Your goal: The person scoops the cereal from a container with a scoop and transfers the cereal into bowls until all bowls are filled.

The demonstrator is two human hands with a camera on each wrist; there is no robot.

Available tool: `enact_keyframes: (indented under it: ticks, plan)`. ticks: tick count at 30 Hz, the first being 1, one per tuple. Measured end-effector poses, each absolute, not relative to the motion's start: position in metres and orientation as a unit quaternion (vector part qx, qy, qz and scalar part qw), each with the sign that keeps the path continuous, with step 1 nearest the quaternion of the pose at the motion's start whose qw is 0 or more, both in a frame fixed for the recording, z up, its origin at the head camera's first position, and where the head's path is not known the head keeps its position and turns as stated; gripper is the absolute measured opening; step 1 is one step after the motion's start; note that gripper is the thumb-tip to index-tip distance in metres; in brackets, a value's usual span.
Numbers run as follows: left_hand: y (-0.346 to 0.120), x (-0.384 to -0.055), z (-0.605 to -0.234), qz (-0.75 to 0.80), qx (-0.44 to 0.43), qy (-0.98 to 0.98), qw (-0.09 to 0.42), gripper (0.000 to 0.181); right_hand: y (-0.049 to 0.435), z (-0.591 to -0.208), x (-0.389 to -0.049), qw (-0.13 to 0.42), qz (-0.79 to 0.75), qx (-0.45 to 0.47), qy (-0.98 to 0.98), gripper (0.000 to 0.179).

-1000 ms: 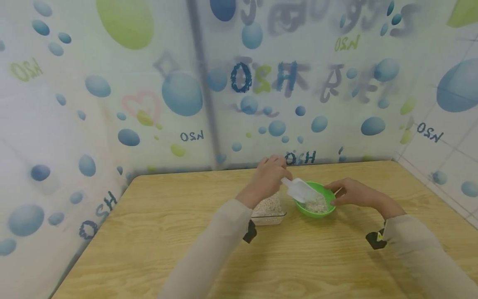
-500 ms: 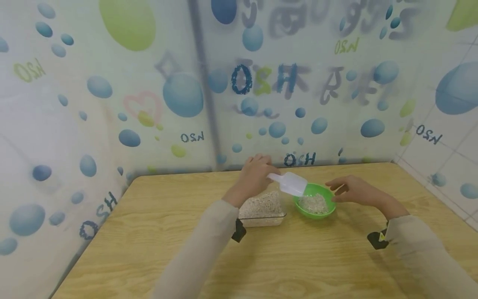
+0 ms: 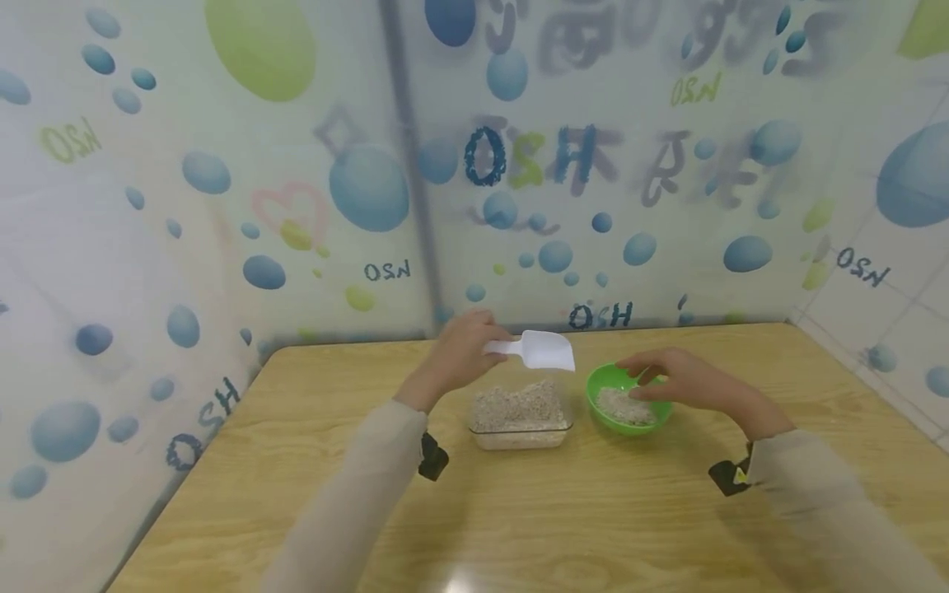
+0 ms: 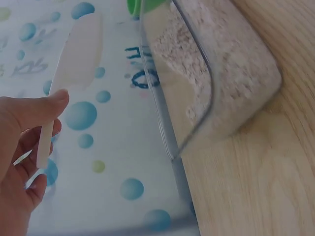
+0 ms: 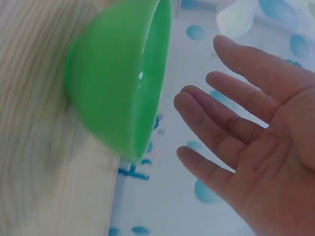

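Note:
My left hand [image 3: 461, 350] grips the handle of a white plastic scoop [image 3: 547, 351], its thumb laid along the handle in the left wrist view. The scoop is held above a clear rectangular container [image 3: 519, 440] of pale flakes that look like oats [image 4: 189, 64]. To the right stands a green bowl [image 3: 621, 426] with more of the flakes [image 3: 624, 405] in it. My right hand [image 3: 678, 379] hovers over the bowl's right side. In the right wrist view its fingers [image 5: 211, 125] are spread and loosely extended, apart from the green rim, holding nothing.
Everything stands on a light wooden table [image 3: 563, 519]. Behind it and along both sides hangs a pale curtain [image 3: 460, 247] printed with blue and green drops and letters. The container and the bowl sit side by side, a small gap between them.
My left hand has drawn the scoop leftward from the bowl to above the container. My right hand has released the bowl's rim and shifted slightly left over it.

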State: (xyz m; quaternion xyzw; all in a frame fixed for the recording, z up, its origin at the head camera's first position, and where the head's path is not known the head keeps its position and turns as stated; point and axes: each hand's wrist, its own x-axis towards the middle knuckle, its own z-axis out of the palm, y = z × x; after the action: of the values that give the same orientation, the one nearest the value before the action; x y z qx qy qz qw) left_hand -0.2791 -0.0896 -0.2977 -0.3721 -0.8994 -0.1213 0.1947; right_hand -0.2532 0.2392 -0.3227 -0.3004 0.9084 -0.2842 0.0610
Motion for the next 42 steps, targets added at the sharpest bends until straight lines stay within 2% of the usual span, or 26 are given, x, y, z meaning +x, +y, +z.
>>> enact_keyframes:
  ticks: [14, 21, 27, 32, 42]
  plan:
    - [-0.123, -0.27, -0.296, -0.128, -0.336, -0.929, 0.084, 0.021, 0.191, -0.327, -0.258, 0.075, -0.299, -0.341, 0.888, 0.044]
    - [-0.134, -0.266, -0.29, -0.103, -0.321, -0.94, 0.048, 0.019, 0.171, -0.329, -0.257, 0.093, -0.299, -0.341, 0.887, 0.043]
    - [-0.137, -0.266, -0.284, -0.076, -0.3, -0.951, 0.011, 0.019, 0.163, -0.329, -0.258, 0.116, -0.285, -0.332, 0.891, 0.042]
    - [-0.136, -0.269, -0.277, -0.06, -0.279, -0.958, -0.027, 0.019, 0.16, -0.33, -0.26, 0.115, -0.275, -0.332, 0.895, 0.042]
    - [-0.128, -0.278, -0.262, -0.02, -0.248, -0.966, -0.069, 0.02, 0.155, -0.333, -0.263, 0.13, -0.287, -0.317, 0.894, 0.04]
